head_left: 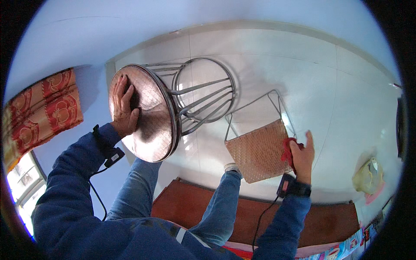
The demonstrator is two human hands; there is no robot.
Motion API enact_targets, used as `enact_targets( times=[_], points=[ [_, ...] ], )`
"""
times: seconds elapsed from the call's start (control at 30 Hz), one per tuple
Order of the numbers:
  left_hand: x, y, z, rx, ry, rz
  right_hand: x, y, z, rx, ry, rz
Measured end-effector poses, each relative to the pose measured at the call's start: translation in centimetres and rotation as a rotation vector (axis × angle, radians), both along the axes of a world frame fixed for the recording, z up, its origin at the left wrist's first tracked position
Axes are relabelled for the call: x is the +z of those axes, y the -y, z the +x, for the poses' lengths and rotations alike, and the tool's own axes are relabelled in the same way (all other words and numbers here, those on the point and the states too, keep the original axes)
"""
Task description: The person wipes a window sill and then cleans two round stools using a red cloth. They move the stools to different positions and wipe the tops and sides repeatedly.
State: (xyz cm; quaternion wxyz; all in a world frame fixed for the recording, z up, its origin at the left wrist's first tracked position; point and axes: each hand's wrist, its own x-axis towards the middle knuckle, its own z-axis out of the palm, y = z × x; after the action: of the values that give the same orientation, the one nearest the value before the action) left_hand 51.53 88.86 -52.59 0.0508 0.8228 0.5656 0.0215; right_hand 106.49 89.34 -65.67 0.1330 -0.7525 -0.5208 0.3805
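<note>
My left hand (pixel 123 109) lies flat on the shiny brown round seat (pixel 152 130) of a metal stool, thumb spread from the fingers. Bent grey metal legs (pixel 206 86) run from under this seat to a round metal ring (pixel 231 81) on the floor. A crumpled red cloth (pixel 288 152) is held in my right hand (pixel 302 156), with the index finger stretched out. That cloth is at the right edge of a brown woven panel (pixel 258 151) on a thin metal tube frame (pixel 250 103). Whether the panel is a seat or a backrest, I cannot tell.
Behind my legs stands a low reddish-brown wooden piece of furniture (pixel 279 221). A translucent plastic bag (pixel 367 177) is on the pale tiled floor (pixel 312 97) at the right. To the left hangs a red and gold patterned curtain (pixel 48 110) beside a window (pixel 28 182).
</note>
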Motion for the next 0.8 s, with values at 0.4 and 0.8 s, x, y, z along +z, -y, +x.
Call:
enact_targets(
  times=[0.4, 0.8],
  points=[
    [0.2, -0.2, 0.5, 0.004, 0.019, 0.001, -2.5, 10.9, -16.7, 0.544, -0.046, -0.624],
    [-1.1, 0.4, -0.3, -0.020, 0.043, 0.054, -5.8, 20.4, -21.1, 0.368, -0.329, -0.706]
  ],
)
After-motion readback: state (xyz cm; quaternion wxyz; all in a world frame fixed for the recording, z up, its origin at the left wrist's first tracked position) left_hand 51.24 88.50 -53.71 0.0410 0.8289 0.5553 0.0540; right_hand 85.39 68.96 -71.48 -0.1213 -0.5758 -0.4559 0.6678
